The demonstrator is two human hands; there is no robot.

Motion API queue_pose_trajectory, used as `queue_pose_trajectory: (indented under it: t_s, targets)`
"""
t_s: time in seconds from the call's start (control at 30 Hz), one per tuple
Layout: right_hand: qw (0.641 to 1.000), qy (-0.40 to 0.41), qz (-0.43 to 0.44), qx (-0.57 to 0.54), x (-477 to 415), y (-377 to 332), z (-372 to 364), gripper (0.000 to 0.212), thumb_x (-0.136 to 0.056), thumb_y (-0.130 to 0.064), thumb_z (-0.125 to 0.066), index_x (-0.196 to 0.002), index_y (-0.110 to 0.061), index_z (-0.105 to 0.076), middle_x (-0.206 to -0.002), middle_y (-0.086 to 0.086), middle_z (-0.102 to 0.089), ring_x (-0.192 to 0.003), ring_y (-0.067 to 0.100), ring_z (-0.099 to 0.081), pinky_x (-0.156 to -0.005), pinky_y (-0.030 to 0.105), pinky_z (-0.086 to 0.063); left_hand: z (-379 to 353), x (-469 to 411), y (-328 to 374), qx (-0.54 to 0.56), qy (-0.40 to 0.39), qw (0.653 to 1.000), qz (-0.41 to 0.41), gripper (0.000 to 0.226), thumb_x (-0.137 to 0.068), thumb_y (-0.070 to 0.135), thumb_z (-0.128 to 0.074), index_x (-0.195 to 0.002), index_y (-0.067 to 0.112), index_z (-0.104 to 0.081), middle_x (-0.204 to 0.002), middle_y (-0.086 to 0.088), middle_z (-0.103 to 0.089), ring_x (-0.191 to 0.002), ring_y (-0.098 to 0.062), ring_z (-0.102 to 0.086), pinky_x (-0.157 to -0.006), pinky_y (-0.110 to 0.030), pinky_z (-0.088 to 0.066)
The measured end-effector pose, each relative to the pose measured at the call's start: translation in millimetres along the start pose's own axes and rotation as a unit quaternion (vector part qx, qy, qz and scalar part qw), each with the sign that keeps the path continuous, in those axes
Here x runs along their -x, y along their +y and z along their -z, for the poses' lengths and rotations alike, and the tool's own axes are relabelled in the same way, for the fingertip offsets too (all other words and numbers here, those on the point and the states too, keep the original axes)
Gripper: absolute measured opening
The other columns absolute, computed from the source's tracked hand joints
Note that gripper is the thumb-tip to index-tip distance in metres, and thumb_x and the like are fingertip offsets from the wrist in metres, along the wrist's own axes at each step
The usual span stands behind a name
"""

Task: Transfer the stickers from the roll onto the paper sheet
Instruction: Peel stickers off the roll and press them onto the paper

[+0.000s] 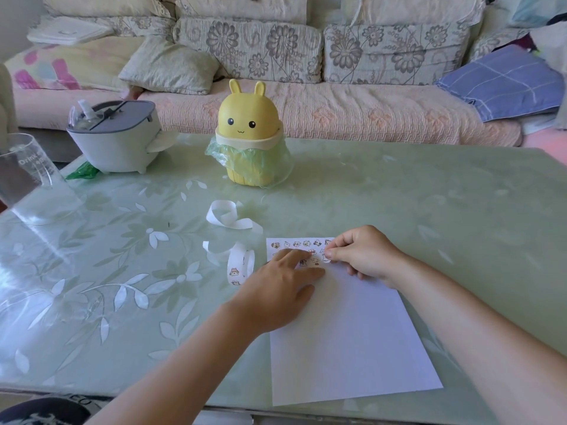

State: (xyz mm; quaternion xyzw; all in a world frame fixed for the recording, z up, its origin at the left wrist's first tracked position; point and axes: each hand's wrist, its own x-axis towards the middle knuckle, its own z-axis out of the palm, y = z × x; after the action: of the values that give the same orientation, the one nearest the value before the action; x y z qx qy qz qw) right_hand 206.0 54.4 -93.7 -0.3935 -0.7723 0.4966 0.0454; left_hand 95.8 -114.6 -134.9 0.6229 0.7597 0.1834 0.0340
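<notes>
Left hand fingers straight on paper sheet, right hand pinching half-hidden sticker

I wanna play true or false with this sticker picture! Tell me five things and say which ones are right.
1. The right hand pinches a sticker over the paper sheet. True.
2. The left hand holds the sticker roll. False: its fingers lie flat on the sheet, and the roll sits on the table beside the sheet.
3. A row of stickers already sits along the sheet's far edge. True.
4. The bunny bin is blue. False: it is yellow.
5. The sheet is full up. False: most of it is blank.
</notes>
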Motion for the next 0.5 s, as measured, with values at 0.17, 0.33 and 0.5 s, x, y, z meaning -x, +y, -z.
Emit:
queue_pose_trajectory:
  t_s: [0.17,0.33,0.5]
  targets:
    - [0.999,0.024,-0.009,0.045,-2.2,-2.2,-2.5,0.010,-0.080,-0.018,-0.075,-0.080,-0.008,-0.073,-0.062,-0.002,-0.061,-0.051,0.017,-0.050,-0.043,0.020,-0.038,1.5,-0.3,1.4,-0.003,-0.008,1.000,0.011,0.036,-0.097,0.034,-0.045,-0.132,0.039,-0.052,-0.144,0.003,-0.042,-0.134,-0.016,-0.035,-0.091,-0.037,-0.049]
    - [0.997,0.036,-0.012,0.072,-5.7,-1.4,-5.4,0.009,-0.078,-0.021,-0.074,-0.075,-0.012,-0.073,-0.062,0.003,-0.061,-0.050,0.019,-0.050,-0.047,0.023,-0.040,3.3,-1.2,2.3,-0.008,-0.016,1.000,0.014,0.037,-0.097,0.034,-0.045,-0.133,0.039,-0.051,-0.144,0.005,-0.041,-0.134,-0.015,-0.034,-0.089,-0.033,-0.046]
    - [0.992,0.054,-0.007,0.118,-5.9,-4.9,-9.2,0.008,-0.075,-0.017,-0.071,-0.068,-0.016,-0.073,-0.051,-0.004,-0.058,-0.041,0.017,-0.046,-0.042,0.015,-0.036,2.1,-2.8,2.1,-0.014,-0.014,1.000,0.010,0.038,-0.096,0.033,-0.045,-0.134,0.035,-0.049,-0.142,0.006,-0.042,-0.131,-0.016,-0.035,-0.091,-0.032,-0.043]
